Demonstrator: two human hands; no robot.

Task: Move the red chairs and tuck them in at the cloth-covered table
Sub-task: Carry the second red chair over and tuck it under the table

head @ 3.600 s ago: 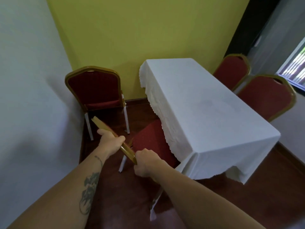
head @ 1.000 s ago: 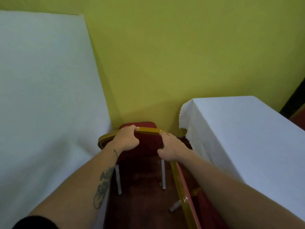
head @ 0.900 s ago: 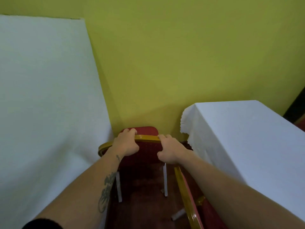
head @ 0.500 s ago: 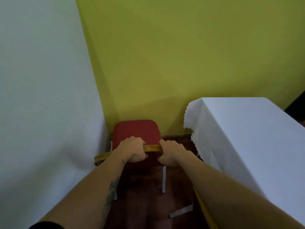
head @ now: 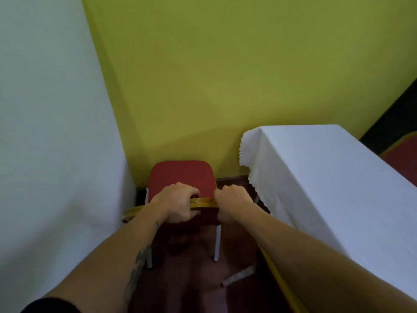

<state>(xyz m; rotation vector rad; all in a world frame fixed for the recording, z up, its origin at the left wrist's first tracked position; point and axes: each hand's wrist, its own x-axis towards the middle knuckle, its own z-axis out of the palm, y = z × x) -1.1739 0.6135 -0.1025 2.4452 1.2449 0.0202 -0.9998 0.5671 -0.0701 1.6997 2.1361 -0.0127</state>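
Observation:
A red chair (head: 180, 175) with a gold frame and white legs stands in the corner, its seat toward the yellow wall. My left hand (head: 177, 204) and my right hand (head: 231, 203) both grip the gold top rail of its backrest. The cloth-covered table (head: 327, 181) stands to the right, apart from this chair. Under my right forearm the gold back edge of a second chair (head: 278, 281) shows beside the table, with one white leg (head: 239, 275) visible. The red back of a third chair (head: 404, 159) peeks in at the far right.
A white wall (head: 49, 154) runs close along the left and meets the yellow wall (head: 225, 75) at the corner behind the chair. Dark red-brown floor (head: 187, 279) shows between the chair legs. A dark opening (head: 397, 116) is at the right edge.
I let go of the tucked chair and took hold of the corner chair's top rail. Over the last second that chair has tilted or moved toward me, showing more of its seat.

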